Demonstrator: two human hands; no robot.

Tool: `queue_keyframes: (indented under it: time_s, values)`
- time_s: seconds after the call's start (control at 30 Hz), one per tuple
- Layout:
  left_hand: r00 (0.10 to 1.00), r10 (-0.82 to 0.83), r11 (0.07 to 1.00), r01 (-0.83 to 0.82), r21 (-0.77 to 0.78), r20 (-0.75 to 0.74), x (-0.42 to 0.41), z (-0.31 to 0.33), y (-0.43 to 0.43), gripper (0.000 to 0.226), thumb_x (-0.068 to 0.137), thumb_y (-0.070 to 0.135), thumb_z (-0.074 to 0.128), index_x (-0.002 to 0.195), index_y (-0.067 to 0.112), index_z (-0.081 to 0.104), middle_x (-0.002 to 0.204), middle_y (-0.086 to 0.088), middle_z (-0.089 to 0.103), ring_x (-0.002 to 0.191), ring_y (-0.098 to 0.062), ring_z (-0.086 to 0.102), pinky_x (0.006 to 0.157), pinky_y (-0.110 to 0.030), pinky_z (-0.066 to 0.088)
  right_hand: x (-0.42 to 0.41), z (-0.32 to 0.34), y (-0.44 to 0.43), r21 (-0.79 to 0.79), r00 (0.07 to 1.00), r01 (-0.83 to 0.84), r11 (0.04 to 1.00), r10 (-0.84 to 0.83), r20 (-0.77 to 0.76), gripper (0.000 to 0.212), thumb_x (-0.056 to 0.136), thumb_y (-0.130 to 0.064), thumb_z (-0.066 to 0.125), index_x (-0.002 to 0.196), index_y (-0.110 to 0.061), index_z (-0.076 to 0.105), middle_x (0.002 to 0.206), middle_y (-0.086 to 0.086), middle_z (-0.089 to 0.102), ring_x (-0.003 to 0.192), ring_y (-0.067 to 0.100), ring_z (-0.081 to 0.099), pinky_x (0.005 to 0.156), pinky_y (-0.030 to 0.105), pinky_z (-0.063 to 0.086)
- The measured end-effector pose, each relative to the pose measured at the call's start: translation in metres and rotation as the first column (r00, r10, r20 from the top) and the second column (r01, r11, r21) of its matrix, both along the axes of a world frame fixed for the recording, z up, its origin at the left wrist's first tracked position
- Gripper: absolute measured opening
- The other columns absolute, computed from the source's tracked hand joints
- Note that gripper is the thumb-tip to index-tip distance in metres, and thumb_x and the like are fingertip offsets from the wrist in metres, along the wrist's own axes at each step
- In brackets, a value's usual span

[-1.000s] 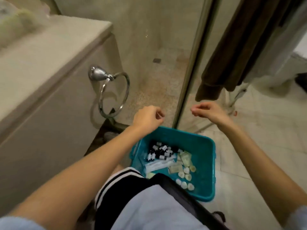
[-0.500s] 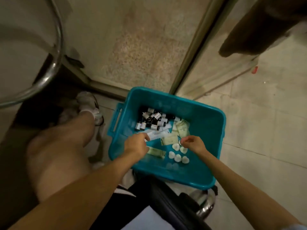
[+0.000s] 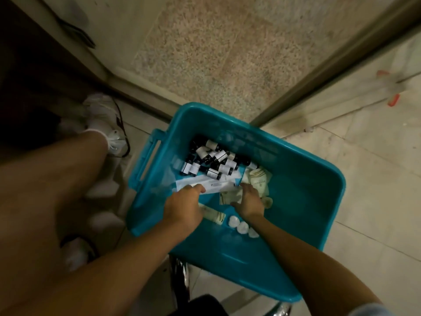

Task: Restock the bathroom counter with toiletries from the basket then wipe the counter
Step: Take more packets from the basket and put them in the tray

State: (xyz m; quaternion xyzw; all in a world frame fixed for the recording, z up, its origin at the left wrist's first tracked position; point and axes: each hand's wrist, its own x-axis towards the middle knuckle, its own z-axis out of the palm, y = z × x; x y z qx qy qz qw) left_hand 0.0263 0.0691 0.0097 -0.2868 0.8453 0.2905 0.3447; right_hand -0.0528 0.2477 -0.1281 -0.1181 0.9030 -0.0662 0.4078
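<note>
A teal plastic basket [image 3: 303, 201] stands on the floor below me. Inside lie several small dark bottles with white labels [image 3: 214, 160], long white packets [image 3: 218, 185], beige sachets [image 3: 259, 179] and three round white caps [image 3: 242, 226]. My left hand [image 3: 184, 206] is down in the basket with its fingertips on the white packets. My right hand [image 3: 249, 201] rests over the beige sachets beside it, fingers spread and curled downward. Whether either hand has a firm hold on anything is hidden by the hands themselves.
The basket sits at the corner of a shower threshold with a metal door frame [image 3: 319, 83]. My left leg and a white shoe [image 3: 107, 124] are left of the basket. A dark bag [image 3: 200, 304] hangs below. Tiled floor lies to the right.
I have bent from above the basket down to it. Both hands dropped from chest height into the basket; the left slid onto the white packets, the right onto the sachets.
</note>
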Motion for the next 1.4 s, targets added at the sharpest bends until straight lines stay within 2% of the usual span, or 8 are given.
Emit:
queue_keyframes:
  time_s: [0.43, 0.53, 0.73, 0.87, 0.97, 1.1, 1.27, 1.4]
  values:
    - [0.994, 0.112, 0.992, -0.113, 0.049, 0.019, -0.010, -0.028, 0.014, 0.054, 0.083, 0.020, 0.066, 0.131, 0.032, 0.046, 0.125, 0.004, 0.058, 0.112, -0.020, 0.058, 0.090, -0.030, 0.046, -0.001, -0.046, -0.015, 0.250, 0.955, -0.260, 0.932, 0.287, -0.078, 0.045, 0.088, -0.013, 0.051, 0.130, -0.013, 0.035, 0.128, 0.011, 0.053, 0.120, 0.028, 0.047, 0.098, 0.035, 0.035]
    - [0.975, 0.207, 0.973, -0.213, 0.088, 0.079, -0.009, -0.033, 0.009, 0.053, 0.081, 0.021, 0.069, 0.129, 0.031, 0.048, 0.121, 0.003, 0.061, 0.108, -0.021, 0.060, 0.090, -0.029, 0.046, 0.003, -0.042, -0.011, 0.209, 0.983, -0.161, 0.965, 0.175, -0.054, 0.038, 0.089, -0.011, 0.049, 0.126, -0.013, 0.039, 0.116, 0.011, 0.062, 0.105, 0.029, 0.060, 0.078, 0.033, 0.044]
    - [0.696, 0.649, 0.637, -0.718, 0.282, 0.306, -0.010, -0.043, 0.015, 0.062, 0.072, 0.016, 0.079, 0.127, 0.018, 0.051, 0.122, -0.008, 0.059, 0.108, -0.025, 0.059, 0.094, -0.030, 0.048, -0.017, -0.013, 0.002, 0.044, 0.976, 0.185, 0.982, -0.189, 0.106, 0.025, 0.084, -0.020, 0.067, 0.107, -0.009, 0.066, 0.101, 0.005, 0.068, 0.095, 0.024, 0.063, 0.070, 0.028, 0.048]
    - [0.481, 0.784, 0.376, -0.871, 0.316, 0.393, -0.018, -0.039, 0.024, 0.073, 0.072, 0.015, 0.080, 0.136, 0.012, 0.044, 0.131, -0.009, 0.052, 0.119, -0.026, 0.052, 0.104, -0.040, 0.043, -0.015, 0.036, -0.003, -0.163, 0.583, 0.767, 0.621, -0.568, 0.581, 0.006, 0.083, -0.008, 0.068, 0.087, -0.003, 0.067, 0.078, 0.005, 0.067, 0.072, 0.018, 0.061, 0.056, 0.017, 0.049]
    - [0.456, 0.798, 0.306, -0.869, 0.388, 0.393, -0.021, -0.037, 0.027, 0.057, 0.075, 0.014, 0.077, 0.127, 0.008, 0.055, 0.125, -0.008, 0.061, 0.107, -0.024, 0.060, 0.096, -0.034, 0.049, 0.000, 0.060, -0.008, -0.158, 0.382, 0.887, 0.433, -0.498, 0.778, 0.022, 0.079, -0.015, 0.070, 0.091, 0.003, 0.066, 0.080, 0.008, 0.070, 0.071, 0.017, 0.066, 0.065, 0.021, 0.054]
    - [0.474, 0.830, 0.352, -0.854, 0.383, 0.293, -0.024, -0.031, 0.025, 0.025, 0.084, 0.004, 0.065, 0.109, 0.000, 0.067, 0.107, -0.017, 0.068, 0.082, -0.023, 0.061, 0.062, -0.023, 0.049, 0.016, 0.068, -0.017, -0.174, 0.384, 0.883, 0.436, -0.458, 0.801, 0.015, 0.079, -0.013, 0.071, 0.088, -0.002, 0.066, 0.079, 0.005, 0.068, 0.071, 0.014, 0.063, 0.072, 0.021, 0.053]
    - [0.461, 0.865, 0.404, -0.873, 0.272, 0.197, -0.023, -0.038, 0.021, 0.026, 0.084, 0.003, 0.066, 0.109, -0.004, 0.067, 0.109, -0.020, 0.067, 0.086, -0.024, 0.059, 0.078, -0.032, 0.049, -0.002, 0.043, -0.017, -0.252, 0.531, 0.839, 0.483, -0.624, 0.573, 0.009, 0.091, -0.011, 0.059, 0.090, -0.014, 0.067, 0.088, 0.002, 0.068, 0.081, 0.014, 0.063, 0.071, 0.020, 0.049]
    - [0.444, 0.873, 0.388, -0.883, 0.264, 0.201, -0.019, -0.042, 0.022, 0.026, 0.083, 0.002, 0.066, 0.108, -0.007, 0.066, 0.109, -0.023, 0.067, 0.085, -0.024, 0.058, 0.076, -0.029, 0.046, -0.027, -0.005, 0.009, -0.132, 0.875, 0.485, 0.865, -0.480, 0.069, 0.031, 0.091, -0.025, 0.058, 0.122, -0.019, 0.059, 0.139, 0.014, 0.044, 0.123, 0.031, 0.046, 0.100, 0.033, 0.039]
